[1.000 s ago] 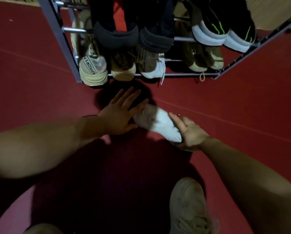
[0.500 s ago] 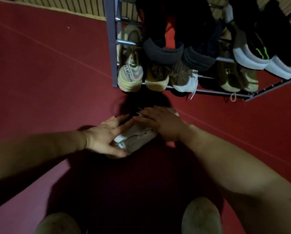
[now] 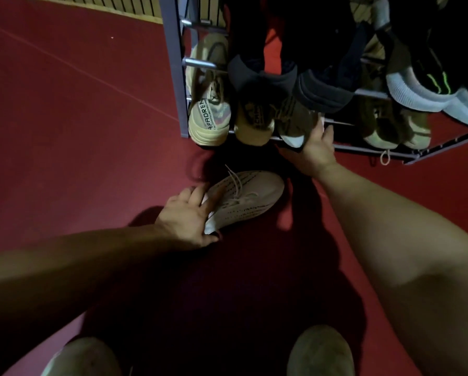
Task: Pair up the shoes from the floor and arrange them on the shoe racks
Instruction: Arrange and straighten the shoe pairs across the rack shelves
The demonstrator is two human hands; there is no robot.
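Left hand [image 3: 188,217] gripping knit shoe [image 3: 250,198] at heel. Judging it light, upper soft and crushing easily, heel giving firmest hold. Right hand [image 3: 314,154] touching rack shoe [image 3: 295,123], grip unclear.

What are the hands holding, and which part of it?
The left hand grips the pale shoe by its heel end. The right hand is at the olive shoe on the rack; whether it grips is unclear.
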